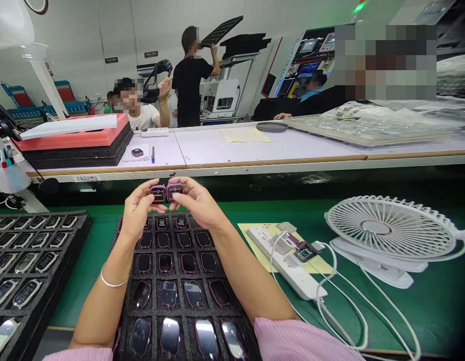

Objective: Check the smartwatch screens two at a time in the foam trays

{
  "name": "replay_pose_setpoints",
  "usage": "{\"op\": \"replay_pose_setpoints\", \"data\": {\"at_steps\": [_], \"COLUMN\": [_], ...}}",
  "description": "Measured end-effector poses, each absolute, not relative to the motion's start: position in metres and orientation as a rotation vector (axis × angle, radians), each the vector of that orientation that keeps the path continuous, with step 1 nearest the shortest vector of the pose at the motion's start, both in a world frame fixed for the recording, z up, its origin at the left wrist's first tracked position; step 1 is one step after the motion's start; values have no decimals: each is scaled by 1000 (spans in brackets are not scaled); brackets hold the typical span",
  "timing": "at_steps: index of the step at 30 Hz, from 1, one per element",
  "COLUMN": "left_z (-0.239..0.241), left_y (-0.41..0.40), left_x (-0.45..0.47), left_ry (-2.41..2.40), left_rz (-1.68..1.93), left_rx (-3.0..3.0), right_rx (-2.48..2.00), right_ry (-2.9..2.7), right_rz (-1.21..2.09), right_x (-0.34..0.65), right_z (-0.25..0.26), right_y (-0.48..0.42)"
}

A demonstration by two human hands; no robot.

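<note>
My left hand (139,206) is closed on a purple smartwatch case (158,193), thumb at its lit screen. Right beside it, my right hand (193,201) grips a second purple smartwatch case (175,191), with the thumb on its screen. Both screens face me and show small text too fine to read. Below my hands lies a black foam tray (153,281) whose square pockets hold rows of similar purple watch cases (169,294). A few in the top row have lit screens. My forearms cover parts of the tray's sides.
At left stands another foam tray (63,265) of silver-rimmed watch cases. To the right are a white power strip (292,273) with chargers and loose cables, and a white fan (390,228). A raised shelf (206,148) carries red and black foam (78,138). Several people work beyond it.
</note>
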State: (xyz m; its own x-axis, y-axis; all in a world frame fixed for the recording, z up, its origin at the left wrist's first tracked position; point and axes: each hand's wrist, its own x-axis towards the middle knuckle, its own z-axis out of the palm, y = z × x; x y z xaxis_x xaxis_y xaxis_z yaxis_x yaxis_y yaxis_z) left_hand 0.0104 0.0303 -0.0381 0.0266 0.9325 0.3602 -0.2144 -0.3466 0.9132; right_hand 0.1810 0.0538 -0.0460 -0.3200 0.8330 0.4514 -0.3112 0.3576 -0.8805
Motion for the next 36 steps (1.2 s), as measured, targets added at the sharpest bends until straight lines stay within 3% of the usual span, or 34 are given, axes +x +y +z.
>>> {"op": "replay_pose_setpoints", "data": {"at_steps": [36], "left_z": [-42], "left_y": [31], "left_x": [12], "left_ry": [787], "left_rz": [1526], "left_rx": [1486], "right_rx": [-474], "right_ry": [-1466], "right_rz": [1309], "right_x": [187], "right_z": [-42], "right_y": [52]}}
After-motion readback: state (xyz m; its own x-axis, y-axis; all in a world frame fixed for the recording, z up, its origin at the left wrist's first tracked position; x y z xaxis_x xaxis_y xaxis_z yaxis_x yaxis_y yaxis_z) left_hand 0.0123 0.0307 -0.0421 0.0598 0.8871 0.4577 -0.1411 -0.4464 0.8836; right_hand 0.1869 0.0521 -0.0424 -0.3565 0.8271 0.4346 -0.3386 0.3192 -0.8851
